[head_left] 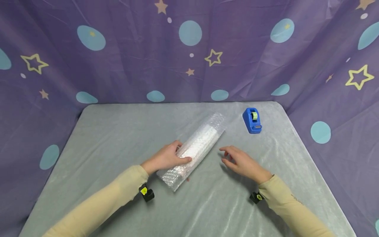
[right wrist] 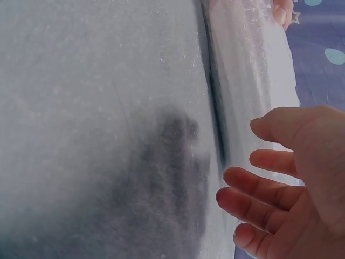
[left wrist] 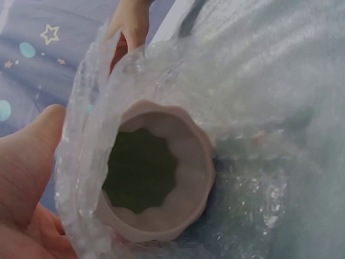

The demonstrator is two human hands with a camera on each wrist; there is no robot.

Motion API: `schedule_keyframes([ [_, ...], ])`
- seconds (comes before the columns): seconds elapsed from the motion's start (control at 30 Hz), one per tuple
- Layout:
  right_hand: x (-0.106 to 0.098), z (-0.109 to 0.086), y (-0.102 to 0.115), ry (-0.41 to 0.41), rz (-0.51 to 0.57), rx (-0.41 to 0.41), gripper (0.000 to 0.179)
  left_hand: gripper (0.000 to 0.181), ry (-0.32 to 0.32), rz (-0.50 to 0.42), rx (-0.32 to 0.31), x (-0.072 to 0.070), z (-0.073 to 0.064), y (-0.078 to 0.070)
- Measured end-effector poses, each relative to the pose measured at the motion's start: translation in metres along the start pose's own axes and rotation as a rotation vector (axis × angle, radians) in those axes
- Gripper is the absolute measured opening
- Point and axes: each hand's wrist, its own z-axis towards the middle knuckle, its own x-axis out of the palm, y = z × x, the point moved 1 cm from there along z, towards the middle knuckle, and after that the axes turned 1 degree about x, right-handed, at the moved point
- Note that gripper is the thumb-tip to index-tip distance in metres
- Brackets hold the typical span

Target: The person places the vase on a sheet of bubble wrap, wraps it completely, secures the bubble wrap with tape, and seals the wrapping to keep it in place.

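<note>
A long vase (left wrist: 202, 167) with a pale, scalloped rim lies rolled in clear bubble wrap (head_left: 217, 121), slanting across the middle of the table. Its open mouth faces the left wrist camera, dark green inside. My left hand (head_left: 165, 158) grips the roll near its lower end, thumb on top and the other fingers over the far side, partly hidden. To the right of the roll, my right hand (head_left: 244, 164) hovers over the table, its fingers loosely bent and touching nothing. The right wrist view shows those fingers (right wrist: 253, 205) apart from the wrap.
A blue tape dispenser (head_left: 252, 121) with a small roll of tape stands at the back right of the table. Grey cloth covers the table (head_left: 118, 131). A purple curtain (head_left: 127, 59) with stars and dots hangs behind and along both sides.
</note>
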Motion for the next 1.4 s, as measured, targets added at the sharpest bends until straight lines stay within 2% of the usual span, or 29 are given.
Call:
schedule_keyframes([
  [0.4, 0.001, 0.0, -0.002, 0.0, 0.007, 0.0, 0.038, 0.078, -0.052, -0.076, -0.064, 0.005, -0.003, 0.002],
  [0.57, 0.001, -0.001, -0.003, 0.008, 0.015, 0.007, 0.038, 0.08, -0.072, -0.152, -0.095, 0.011, -0.004, 0.004],
  [0.7, 0.002, 0.0, -0.003, 0.014, 0.015, 0.013, 0.038, 0.079, -0.081, -0.25, -0.12, 0.018, -0.004, 0.005],
  [0.83, 0.002, 0.0, -0.003, 0.023, 0.015, 0.016, 0.038, 0.085, -0.069, -0.324, -0.145, 0.024, -0.005, 0.002],
  [1.0, 0.002, 0.001, -0.003, 0.028, 0.008, 0.012, 0.039, 0.089, -0.048, -0.332, -0.167, 0.026, -0.007, -0.002],
  [1.27, 0.003, 0.003, -0.002, 0.027, -0.008, 0.005, 0.037, 0.087, -0.059, -0.434, -0.16, 0.033, -0.005, -0.007],
  [1.4, 0.005, 0.004, -0.001, 0.031, -0.011, 0.003, 0.037, 0.082, -0.045, -0.517, -0.168, 0.039, -0.005, -0.01],
])
